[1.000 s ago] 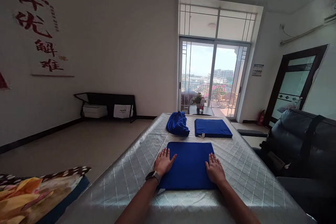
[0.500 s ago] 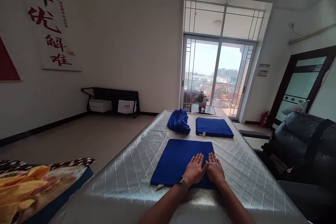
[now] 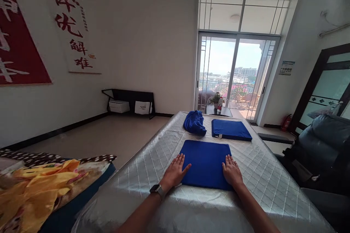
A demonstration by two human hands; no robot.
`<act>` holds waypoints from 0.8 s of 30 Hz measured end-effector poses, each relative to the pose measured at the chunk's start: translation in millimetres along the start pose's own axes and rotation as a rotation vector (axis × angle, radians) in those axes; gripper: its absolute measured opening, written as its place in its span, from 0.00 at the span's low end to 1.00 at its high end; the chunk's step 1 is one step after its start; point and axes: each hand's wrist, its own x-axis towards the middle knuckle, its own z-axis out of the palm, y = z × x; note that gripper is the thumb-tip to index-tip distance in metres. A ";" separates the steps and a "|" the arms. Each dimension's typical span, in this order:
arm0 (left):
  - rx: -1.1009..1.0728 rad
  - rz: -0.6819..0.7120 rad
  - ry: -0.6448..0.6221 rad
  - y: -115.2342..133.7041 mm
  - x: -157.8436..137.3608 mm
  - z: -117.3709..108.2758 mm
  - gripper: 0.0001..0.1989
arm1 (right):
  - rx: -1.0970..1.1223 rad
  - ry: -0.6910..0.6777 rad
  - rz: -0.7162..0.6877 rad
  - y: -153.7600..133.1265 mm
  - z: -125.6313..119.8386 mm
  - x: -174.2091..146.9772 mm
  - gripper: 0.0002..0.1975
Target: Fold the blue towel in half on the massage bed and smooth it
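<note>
A flat, folded blue cloth (image 3: 206,162) lies on the silver quilted table cover (image 3: 153,178). At its left edge rests my left hand (image 3: 175,173), fingers outstretched and thumb over the fabric. My right hand (image 3: 232,170) lies open along the right edge, its thumb touching the cloth. Neither hand grips anything. Farther back are a crumpled blue cloth (image 3: 194,123) on the left and a neat stack of folded blue cloths (image 3: 231,129) with a white tag on the right. A watch (image 3: 156,189) is on my left wrist.
To the left is a bed-like surface with yellow patterned fabric (image 3: 41,189). A dark padded chair (image 3: 319,149) with a bag stands at the right. Beyond the table's far end, a small table (image 3: 218,110) holds a plant and a bottle by the glass doors.
My hands have moved apart from the right part of the cloth: the left went to its left edge, the right to its right edge. The view has turned slightly left.
</note>
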 end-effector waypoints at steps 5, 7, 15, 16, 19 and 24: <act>-0.001 0.011 0.034 5.1 -0.1 1.9 0.43 | -0.017 0.027 -0.022 -1.7 -10.9 -14.6 0.32; 0.006 0.017 0.036 5.1 -0.5 2.7 0.43 | -0.012 0.005 -0.026 1.4 -10.0 -25.9 0.33; 0.064 0.034 0.018 -0.2 0.6 -1.0 0.41 | 0.013 -0.053 -0.052 10.0 2.3 -63.5 0.36; 0.075 0.021 0.018 2.2 1.3 -2.1 0.41 | 0.018 -0.053 -0.048 9.0 1.8 -64.4 0.36; 0.076 0.020 0.054 27.9 3.4 -2.6 0.40 | 0.035 -0.051 -0.048 6.1 -1.1 -65.0 0.35; -0.052 0.339 0.055 129.8 4.9 11.8 0.34 | 0.027 -0.047 -0.062 4.8 -6.7 -67.9 0.35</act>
